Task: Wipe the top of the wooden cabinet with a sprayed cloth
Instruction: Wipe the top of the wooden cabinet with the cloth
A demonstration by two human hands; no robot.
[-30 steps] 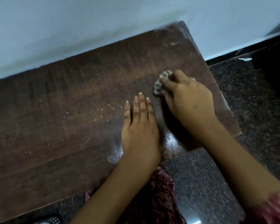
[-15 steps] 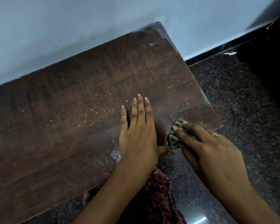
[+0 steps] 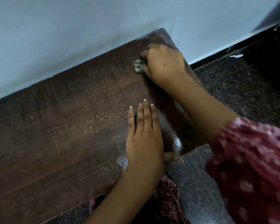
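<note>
Cabinet top (image 3: 63,126), dark wood, set against the wall (image 3: 71,29); wiping in progress at its far right corner. Risks, as judged: the cloth (image 3: 138,66) is bunched small and almost wholly covered by the right hand (image 3: 164,62), so each pass covers a narrow strip and can leave unwiped bands; working this close to the right edge, a stroke carried too far would take the cloth off the top and drop dust onto the floor (image 3: 233,88); the pale specks (image 3: 90,125) mid-top, and everything toward the left edge, look untouched and could be missed if strokes keep to the right end; the wet patch (image 3: 121,161) at the near edge, just beside the left wrist, may dry into a mark, and a glossy damp area sits near the near right corner. Right hand: reached forward across the top to the far right corner, knuckles up, fingers curled down and clenched on the cloth, pressing it to the wood; only a striped scrap shows at its left side. Sleeve (image 3: 249,167), red patterned, blurred. Left hand (image 3: 143,139): flat, palm down, fingers straight and together pointing toward the wall, thumb hanging past the near edge; holding nothing, apparently bracing the body. Cloth location: on the top, near the far right corner, under the right hand.
</note>
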